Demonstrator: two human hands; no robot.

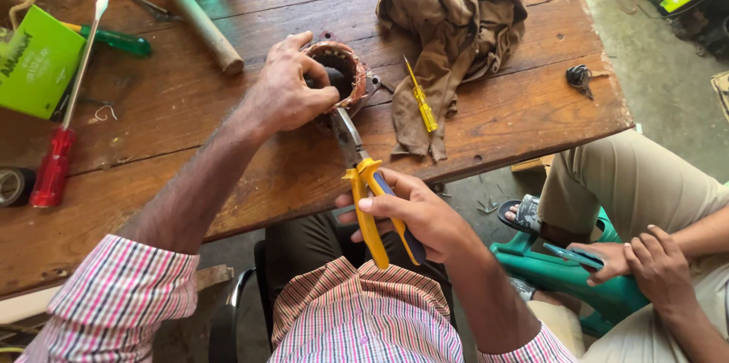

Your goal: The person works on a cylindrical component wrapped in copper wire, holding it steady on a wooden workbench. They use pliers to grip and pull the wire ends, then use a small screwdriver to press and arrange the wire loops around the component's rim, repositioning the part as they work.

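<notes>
I am working on the copper winding of the motor stator (343, 74), which sits near the front middle of the wooden table (250, 158): my left hand (287, 89) clasps its rim and my right hand (414, 215) is closed around the yellow-handled pliers (363, 181), whose nose reaches into the stator. I judge the next pull needs a firm hold. The table edge is close below, and the yellow screwdriver (420, 97) and brown cloth (452, 29) crowd the right side.

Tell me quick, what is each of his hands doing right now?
Left hand: closed, gripping the copper-wound motor stator on the wooden table.
Right hand: closed around the yellow-handled pliers, whose nose reaches into the stator.
</notes>
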